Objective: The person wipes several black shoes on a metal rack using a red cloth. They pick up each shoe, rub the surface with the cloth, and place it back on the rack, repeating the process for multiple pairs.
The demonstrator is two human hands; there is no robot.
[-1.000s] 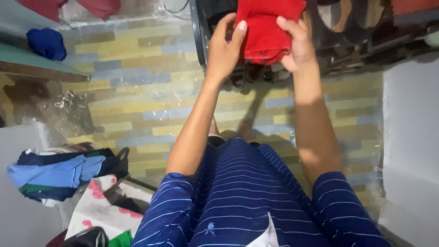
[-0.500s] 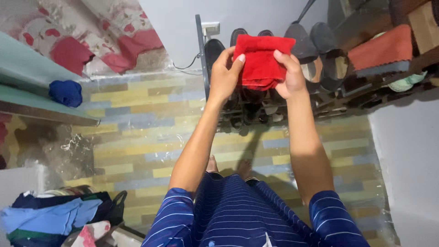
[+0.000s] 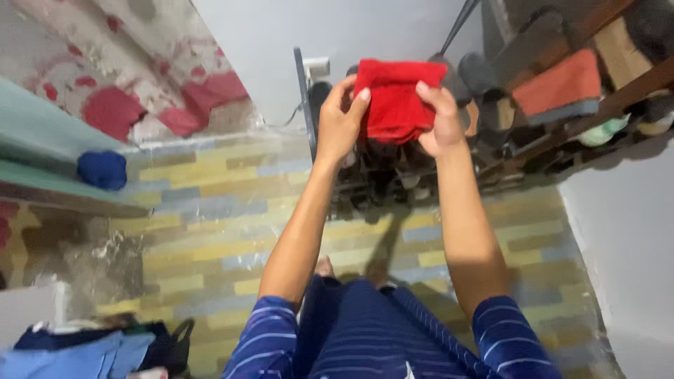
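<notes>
A folded red cloth point(image 3: 394, 100) is held up at arm's length between both hands, its longer side running across from one to the other. The left hand point(image 3: 340, 119) pinches its left edge and the right hand point(image 3: 439, 119) grips its right edge, equally near. Just beyond the hands stands a shoe rack point(image 3: 533, 119), with striped floor tiles point(image 3: 210, 231) below.

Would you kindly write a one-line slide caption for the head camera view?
Both the left hand and right hand hold a folded red cloth up before a shoe rack.
</notes>
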